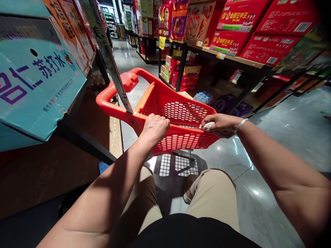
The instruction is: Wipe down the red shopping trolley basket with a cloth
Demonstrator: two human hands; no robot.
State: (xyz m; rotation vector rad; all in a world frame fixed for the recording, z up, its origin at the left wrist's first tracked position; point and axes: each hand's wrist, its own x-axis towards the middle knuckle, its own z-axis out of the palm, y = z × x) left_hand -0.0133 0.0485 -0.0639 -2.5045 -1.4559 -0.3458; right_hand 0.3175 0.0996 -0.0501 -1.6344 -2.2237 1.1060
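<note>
Evenly, I judge, the left hand (156, 128) and the right hand (219, 124) should press, so the red cart (168, 98) does not turn against the metal post (117, 81) beyond the left one. I see both closed on the cart's near rim, a pale unclear thing (209, 126) at the right fingers; the cart extends beyond them

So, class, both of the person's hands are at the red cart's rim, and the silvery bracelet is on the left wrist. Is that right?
Not quite: the head view shows the silvery bracelet on the right wrist. The left hand and right hand are indeed at the red cart's rim.
</note>
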